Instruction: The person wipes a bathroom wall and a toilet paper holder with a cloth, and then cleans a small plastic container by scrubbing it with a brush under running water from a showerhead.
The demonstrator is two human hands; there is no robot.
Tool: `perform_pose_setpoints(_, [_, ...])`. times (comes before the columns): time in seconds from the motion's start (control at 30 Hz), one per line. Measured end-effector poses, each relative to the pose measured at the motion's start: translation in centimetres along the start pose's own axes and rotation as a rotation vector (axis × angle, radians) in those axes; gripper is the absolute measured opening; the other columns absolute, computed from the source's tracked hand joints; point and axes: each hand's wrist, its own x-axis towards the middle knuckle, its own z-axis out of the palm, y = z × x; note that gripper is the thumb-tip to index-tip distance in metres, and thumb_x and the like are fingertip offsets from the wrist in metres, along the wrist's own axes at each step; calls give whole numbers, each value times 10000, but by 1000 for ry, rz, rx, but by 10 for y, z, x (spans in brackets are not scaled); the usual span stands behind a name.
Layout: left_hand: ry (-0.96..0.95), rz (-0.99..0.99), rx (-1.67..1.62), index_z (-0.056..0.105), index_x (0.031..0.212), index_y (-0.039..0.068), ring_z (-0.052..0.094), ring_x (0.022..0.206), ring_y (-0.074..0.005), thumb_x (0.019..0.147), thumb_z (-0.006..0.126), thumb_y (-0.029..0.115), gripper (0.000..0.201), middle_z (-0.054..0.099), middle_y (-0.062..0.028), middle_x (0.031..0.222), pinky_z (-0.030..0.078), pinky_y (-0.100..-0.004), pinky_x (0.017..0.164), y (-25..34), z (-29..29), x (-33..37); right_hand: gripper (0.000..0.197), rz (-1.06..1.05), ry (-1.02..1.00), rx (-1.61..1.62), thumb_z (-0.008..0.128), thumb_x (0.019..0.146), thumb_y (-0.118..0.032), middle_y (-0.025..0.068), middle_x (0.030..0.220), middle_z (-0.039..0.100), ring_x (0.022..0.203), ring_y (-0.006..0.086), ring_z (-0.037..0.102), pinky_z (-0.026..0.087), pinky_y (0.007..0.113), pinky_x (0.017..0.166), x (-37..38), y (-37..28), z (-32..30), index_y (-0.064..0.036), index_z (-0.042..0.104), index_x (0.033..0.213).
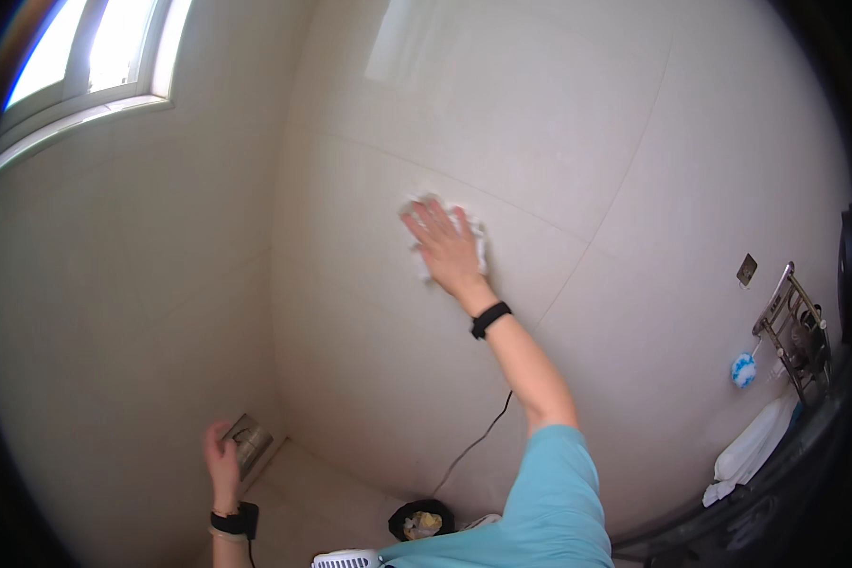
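My right hand [445, 244] is raised against the tiled wall [540, 142], its fingers spread flat over a crumpled white cloth [425, 268] that it presses to the tile. The palm hides most of the cloth, whose edges stick out around the fingers. At the lower left, my left hand [221, 459] hangs with its fingers loosely bent and apart, and I see nothing in it. It is nearest to a shiny metal wall box [249, 443] low on the left wall; whether it touches the box I cannot tell.
Below stands a black-lined bin [421, 520] with rubbish in it, near a dark cord [473, 445]. On the right wall are a metal rack [793, 327], a blue-and-white bath puff [744, 370], a white hanging cloth [757, 445] and a socket plate [747, 271]. A window [95, 47] is upper left.
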Motion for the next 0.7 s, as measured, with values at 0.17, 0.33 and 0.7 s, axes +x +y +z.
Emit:
perform_pose_setpoints(0.17, [365, 467, 707, 369, 1288, 108, 182, 1307, -304, 793, 462, 87, 505, 225, -103, 1412, 163, -479, 1039, 26, -90, 52, 575, 624, 187, -384, 492, 838, -279, 77, 1407, 248, 1316, 246, 186, 167, 525, 1018, -83, 141, -114, -181, 267, 1358])
perform_pose_setpoints(0.33, [455, 268, 1132, 274, 1357, 151, 118, 1327, -315, 753, 481, 83, 642, 165, -103, 1437, 99, -523, 1040, 52, -114, 76, 548, 1045, 457, -728, 291, 909, -428, 131, 1432, 156, 1316, 320, 151, 166, 521, 1018, -75, 277, -174, -175, 181, 1383])
perform_pose_setpoints(0.7, [616, 277, 1331, 215, 1384, 192, 84, 1339, -280, 820, 470, 133, 622, 136, -88, 1448, 43, -530, 1041, 15, -111, 99, 479, 248, 245, -442, 382, 873, -330, 77, 1396, 276, 1300, 254, 212, 155, 488, 1034, 229, 54, -37, -147, 340, 1314])
